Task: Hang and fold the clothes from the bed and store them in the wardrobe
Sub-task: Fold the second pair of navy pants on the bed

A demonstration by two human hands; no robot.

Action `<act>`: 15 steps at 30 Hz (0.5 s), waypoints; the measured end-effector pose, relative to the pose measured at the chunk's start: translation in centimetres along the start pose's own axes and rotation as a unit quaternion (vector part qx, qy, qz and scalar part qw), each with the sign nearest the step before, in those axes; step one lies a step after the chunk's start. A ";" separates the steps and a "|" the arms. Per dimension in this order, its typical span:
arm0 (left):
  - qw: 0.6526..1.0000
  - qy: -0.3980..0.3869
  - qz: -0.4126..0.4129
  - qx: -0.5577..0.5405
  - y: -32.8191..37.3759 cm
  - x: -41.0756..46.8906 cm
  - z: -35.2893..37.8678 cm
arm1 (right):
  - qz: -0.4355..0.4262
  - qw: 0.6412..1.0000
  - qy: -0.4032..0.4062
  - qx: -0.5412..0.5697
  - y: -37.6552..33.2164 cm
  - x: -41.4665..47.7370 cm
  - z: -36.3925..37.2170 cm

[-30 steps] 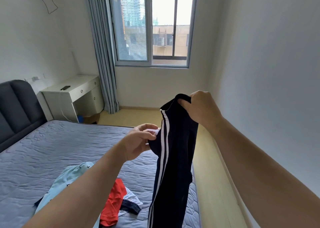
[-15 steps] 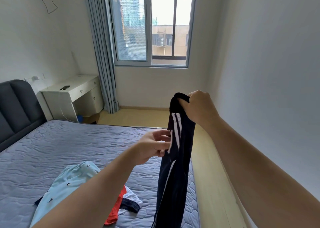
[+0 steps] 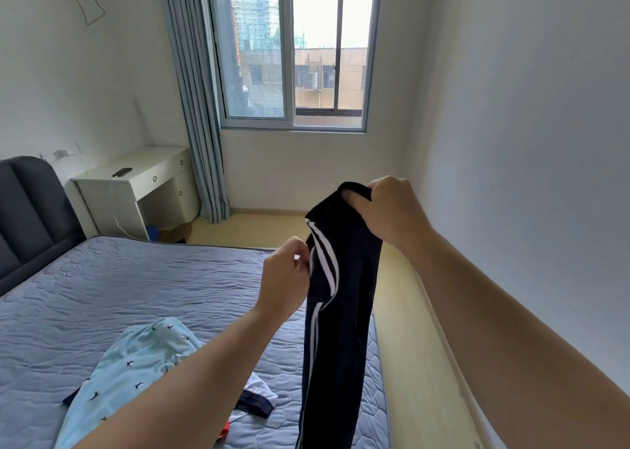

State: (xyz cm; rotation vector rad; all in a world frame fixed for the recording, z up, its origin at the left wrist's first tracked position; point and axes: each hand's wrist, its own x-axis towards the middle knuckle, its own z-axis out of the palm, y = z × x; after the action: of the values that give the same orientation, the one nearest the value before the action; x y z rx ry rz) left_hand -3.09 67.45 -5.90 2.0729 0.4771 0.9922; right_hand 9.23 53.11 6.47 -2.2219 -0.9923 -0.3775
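Two hands hold one pair of dark trousers (image 3: 341, 298): right hand (image 3: 392, 210) grips its top, left hand (image 3: 286, 278) pinches its striped edge.

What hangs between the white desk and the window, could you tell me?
A blue-grey curtain hangs there, reaching down to the floor, between the white desk and the window; the head view shows it.

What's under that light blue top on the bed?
From under the light blue top a dark edge pokes out; a white garment with a dark band and a red scrap show beside it. Top and forearm cover the rest.
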 end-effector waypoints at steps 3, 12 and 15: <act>0.998 0.030 0.041 0.034 -0.6 0.3 -0.5 | 0.001 1.000 -0.003 0.015 0.1 -0.2 0.0; 0.986 -0.036 -0.079 -0.144 0.4 1.0 -1.9 | 0.001 0.999 0.006 0.042 -0.2 -0.4 -0.2; 0.975 -0.038 -0.111 -0.187 0.3 1.1 -2.3 | -0.014 0.999 0.015 0.044 -0.7 -0.4 -0.4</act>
State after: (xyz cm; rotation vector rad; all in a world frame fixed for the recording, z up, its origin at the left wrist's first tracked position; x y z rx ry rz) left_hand -4.22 68.99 -4.22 1.6735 0.4350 0.7978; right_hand 8.45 52.95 6.81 -2.1192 -1.0055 -0.3712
